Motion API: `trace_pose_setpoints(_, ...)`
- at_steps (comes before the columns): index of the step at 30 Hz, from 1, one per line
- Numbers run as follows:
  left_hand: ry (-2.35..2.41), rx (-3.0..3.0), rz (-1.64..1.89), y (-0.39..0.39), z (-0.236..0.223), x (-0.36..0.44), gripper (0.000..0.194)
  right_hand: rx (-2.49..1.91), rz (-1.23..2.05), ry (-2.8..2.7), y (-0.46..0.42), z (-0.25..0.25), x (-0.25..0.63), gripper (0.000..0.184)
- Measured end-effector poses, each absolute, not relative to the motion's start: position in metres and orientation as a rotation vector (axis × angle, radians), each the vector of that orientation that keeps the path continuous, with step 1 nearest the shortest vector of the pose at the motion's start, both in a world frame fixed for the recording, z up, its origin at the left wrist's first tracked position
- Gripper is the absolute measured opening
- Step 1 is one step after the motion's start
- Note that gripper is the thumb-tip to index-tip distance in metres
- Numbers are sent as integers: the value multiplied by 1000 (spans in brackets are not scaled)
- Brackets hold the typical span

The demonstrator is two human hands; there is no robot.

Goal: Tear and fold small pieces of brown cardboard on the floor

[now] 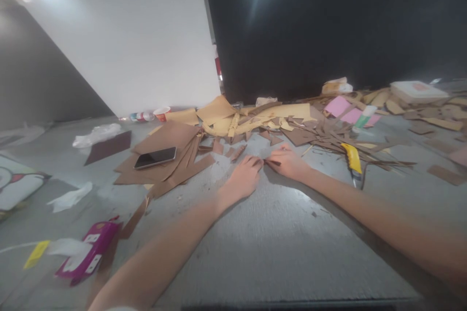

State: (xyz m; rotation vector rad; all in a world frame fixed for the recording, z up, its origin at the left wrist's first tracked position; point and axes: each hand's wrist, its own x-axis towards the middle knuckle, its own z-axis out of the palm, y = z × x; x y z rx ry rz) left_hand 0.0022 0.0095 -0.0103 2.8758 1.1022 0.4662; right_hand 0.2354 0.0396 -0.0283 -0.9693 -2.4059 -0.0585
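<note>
Both hands meet over the middle of the grey table. My right hand is closed, pinching a small dark brown piece of cardboard close to the tabletop. Right beside it, my left hand has its fingers curled and pressed together, with the fingertips at the left end of that piece. What these fingers grip, if anything, is hidden. Just beyond the hands lie loose brown cardboard scraps. To the right rests a yellow utility knife.
A phone lies on stacked brown sheets at left. Nearer stands a purple tissue pack. Cut strips and yellowish sheets pile along the back, below a white panel and a black one. A white box sits far right.
</note>
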Motion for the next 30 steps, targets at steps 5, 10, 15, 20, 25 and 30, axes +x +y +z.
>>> trace_pose_setpoints(5,1114,2868,465,11,-12,2,41,-861,-170,-2508,39,-23,236,39)
trace_pose_setpoints(10,1102,2862,474,13,-15,1,43,-854,-225,-2592,35,-17,234,33)
trace_pose_setpoints(15,1116,2837,505,14,-18,1,43,-864,-226,-2587,34,-16,233,34)
trace_pose_setpoints(20,1126,2820,505,13,-18,0,43,-815,-161,-2567,39,-16,239,36)
trace_pose_setpoints(25,1104,2822,503,14,-19,0,44,-737,-62,-2580,47,-19,250,35)
trace_pose_setpoints(30,1109,2818,532,13,-20,1,42,-756,-44,-2583,50,-23,254,38)
